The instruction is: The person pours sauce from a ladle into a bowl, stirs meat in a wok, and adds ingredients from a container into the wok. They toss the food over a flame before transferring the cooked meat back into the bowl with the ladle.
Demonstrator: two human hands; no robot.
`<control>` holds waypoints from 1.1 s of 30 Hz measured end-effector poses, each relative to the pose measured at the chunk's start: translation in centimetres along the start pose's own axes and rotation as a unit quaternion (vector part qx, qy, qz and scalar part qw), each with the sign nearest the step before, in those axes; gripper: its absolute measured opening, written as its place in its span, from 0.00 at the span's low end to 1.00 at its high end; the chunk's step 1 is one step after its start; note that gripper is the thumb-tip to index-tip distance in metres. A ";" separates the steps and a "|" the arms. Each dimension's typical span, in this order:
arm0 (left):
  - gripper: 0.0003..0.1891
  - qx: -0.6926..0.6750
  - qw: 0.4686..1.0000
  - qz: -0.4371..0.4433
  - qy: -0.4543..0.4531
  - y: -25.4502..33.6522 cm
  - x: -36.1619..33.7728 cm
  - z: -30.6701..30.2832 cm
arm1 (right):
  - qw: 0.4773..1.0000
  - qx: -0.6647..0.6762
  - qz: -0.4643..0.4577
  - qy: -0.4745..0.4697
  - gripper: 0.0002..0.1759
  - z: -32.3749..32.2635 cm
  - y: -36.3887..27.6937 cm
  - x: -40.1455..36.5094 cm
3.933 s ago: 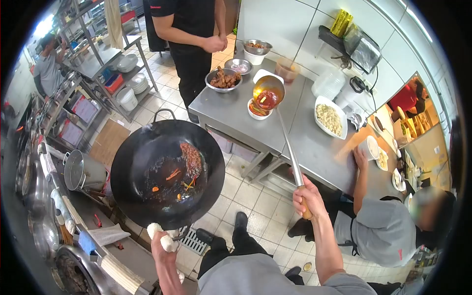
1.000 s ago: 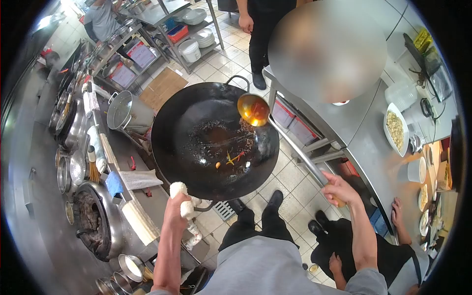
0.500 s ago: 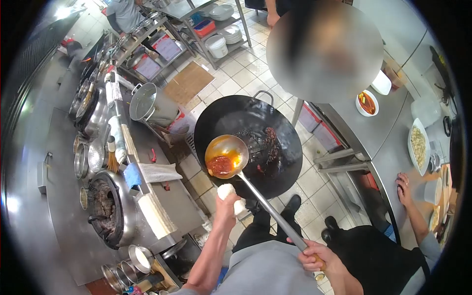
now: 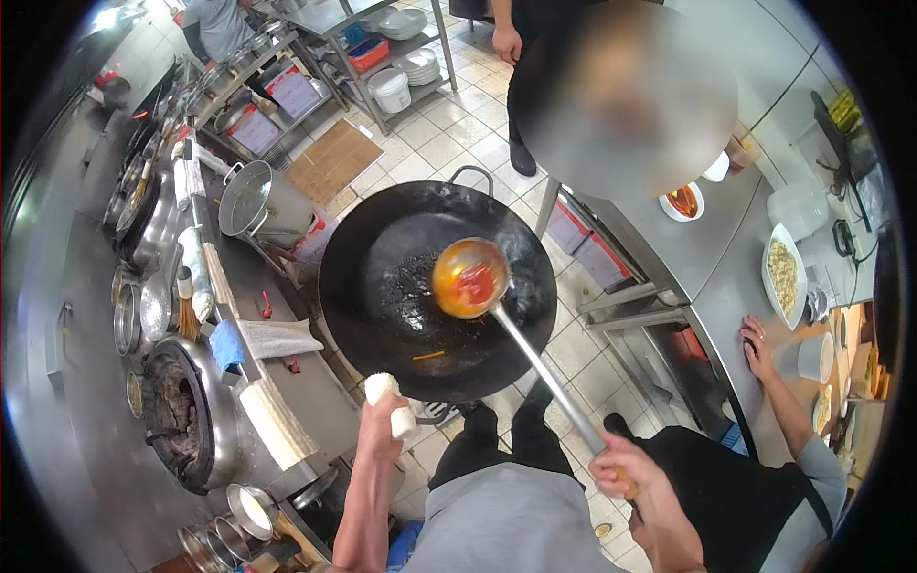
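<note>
My left hand [image 4: 380,425] is closed around a white cloth [image 4: 384,390] at the near left rim of a large black wok [image 4: 373,277]; the wok's near handle shows beside the cloth. My right hand [image 4: 623,465] grips the wooden-ended handle of a long metal ladle [image 4: 544,368]. The ladle's bowl hangs over the wok and holds red and orange liquid [image 4: 475,284]. Dark residue and an orange strip [image 4: 429,356] lie on the wok's inner surface.
To the left are a stove burner [image 4: 181,411], a metal pot [image 4: 250,202] and a folded towel [image 4: 279,338]. On the right counter [image 4: 712,258] stand a bowl of red sauce [image 4: 682,201] and a white dish [image 4: 784,277]. A co-worker's hand [image 4: 757,349] rests there; other people stand behind.
The wok and my left hand have shifted left and nearer in view. The ladle bowl has moved right and up over the wok, and the dark residue has spread leftward.
</note>
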State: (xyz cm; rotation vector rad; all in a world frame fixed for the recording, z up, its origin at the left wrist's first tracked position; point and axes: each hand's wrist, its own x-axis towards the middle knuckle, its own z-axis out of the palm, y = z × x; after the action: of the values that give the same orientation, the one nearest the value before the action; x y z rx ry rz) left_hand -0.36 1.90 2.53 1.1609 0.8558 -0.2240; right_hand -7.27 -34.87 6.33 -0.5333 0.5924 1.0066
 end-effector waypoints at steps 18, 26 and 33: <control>0.12 -0.013 0.999 0.043 -0.008 -1.0 3.1 3.2 | 0.978 0.112 0.104 -0.143 0.31 2.3 2.4 0.5; 0.13 -0.043 0.997 -0.063 -0.009 -2.3 0.8 -0.9 | 0.959 0.171 0.122 -0.190 0.32 2.6 3.8 1.1; 0.12 -0.083 0.993 -0.079 -0.011 -2.7 0.0 -1.0 | 0.978 0.158 0.035 -0.129 0.32 2.4 4.2 -0.8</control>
State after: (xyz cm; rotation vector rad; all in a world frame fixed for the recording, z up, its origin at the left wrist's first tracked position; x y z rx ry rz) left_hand -2.40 1.61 0.51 0.9361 0.9302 -0.2894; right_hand -10.84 -31.93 8.03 -0.0995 0.5276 1.0043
